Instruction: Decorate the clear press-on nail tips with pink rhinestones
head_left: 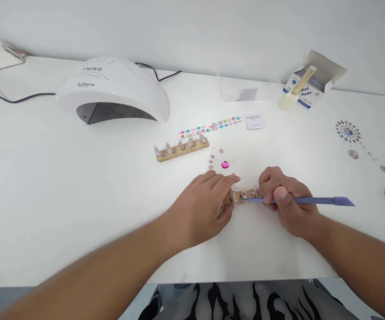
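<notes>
Our left hand (204, 206) has its fingers clamped around the left end of the tan strip (239, 195), probably to steady it; our right hand (290, 202) has its fingers closed on the slender purple tool (319, 201), whose thin end lies along the strip, a low hold that seems suited to fine control; the strip sits between our hands on the tabletop (79, 200), with a pink gem (225, 164) just beyond, perhaps for easy reach; the strip looks wooden, its nail tips (243, 193) glossy and curved; the gem is round, seemingly faceted.
</notes>
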The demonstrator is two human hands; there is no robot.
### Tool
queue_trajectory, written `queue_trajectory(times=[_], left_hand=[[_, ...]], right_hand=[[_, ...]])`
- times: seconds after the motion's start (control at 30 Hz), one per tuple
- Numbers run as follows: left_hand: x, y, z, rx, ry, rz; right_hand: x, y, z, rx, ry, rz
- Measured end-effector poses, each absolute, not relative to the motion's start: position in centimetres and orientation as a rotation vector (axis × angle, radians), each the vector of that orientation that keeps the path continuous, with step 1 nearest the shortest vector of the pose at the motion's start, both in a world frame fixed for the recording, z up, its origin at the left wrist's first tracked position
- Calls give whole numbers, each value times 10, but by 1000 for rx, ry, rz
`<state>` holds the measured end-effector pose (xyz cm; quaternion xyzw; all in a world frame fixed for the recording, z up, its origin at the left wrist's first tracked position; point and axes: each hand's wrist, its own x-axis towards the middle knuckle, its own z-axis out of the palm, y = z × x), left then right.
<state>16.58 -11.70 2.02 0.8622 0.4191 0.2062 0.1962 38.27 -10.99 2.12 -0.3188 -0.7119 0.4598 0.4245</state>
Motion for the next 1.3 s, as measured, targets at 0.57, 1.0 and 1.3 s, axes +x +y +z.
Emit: queue_trajectory(times=[0.57,1.0,1.3], left_hand=[[167,-116,20,2437,1140,597],[166,-117,19,2430,1154,622],[162,-117,29,2445,1079,710]], right_hand=[[381,-107,22,-785,-1799,1128],[381,-107,20,-802,-1790,1143],[381,-107,22,-786,-1790,1148]])
